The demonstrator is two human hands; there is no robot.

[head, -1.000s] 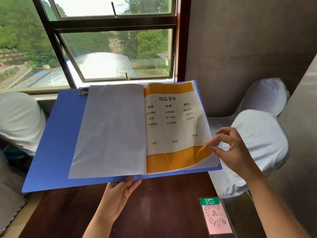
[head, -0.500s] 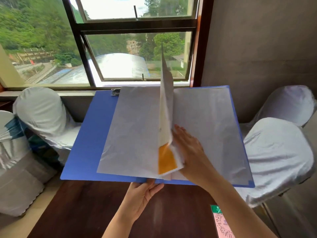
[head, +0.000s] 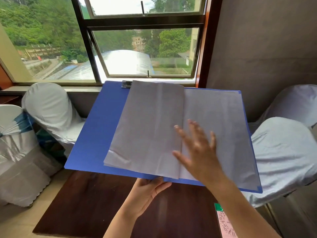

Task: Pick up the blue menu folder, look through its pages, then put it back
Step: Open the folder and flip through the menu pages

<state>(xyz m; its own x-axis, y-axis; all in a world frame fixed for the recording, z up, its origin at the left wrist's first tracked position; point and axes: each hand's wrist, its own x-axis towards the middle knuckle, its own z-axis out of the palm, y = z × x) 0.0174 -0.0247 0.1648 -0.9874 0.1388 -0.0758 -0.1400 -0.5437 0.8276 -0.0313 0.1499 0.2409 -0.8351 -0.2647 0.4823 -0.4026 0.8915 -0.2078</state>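
The blue menu folder (head: 96,134) is held open in the air above the dark wooden table (head: 89,206). Its grey-white pages (head: 151,127) lie flat on both sides of the spine, blank sides showing. My left hand (head: 145,194) grips the folder's near edge from underneath, at the middle. My right hand (head: 197,150), slightly blurred, hovers over the pages near the spine with fingers spread and holds nothing. A metal clip (head: 126,84) sits at the folder's far edge.
Chairs in white covers stand at the left (head: 49,109) and at the right (head: 283,152). A pink and green QR card (head: 225,224) lies on the table's right edge. A window (head: 144,52) and a grey wall (head: 265,48) are behind.
My right hand turned the orange menu page from right to left; it now lies flat on the left stack. The hand has let go and spread open. The view shifted left.
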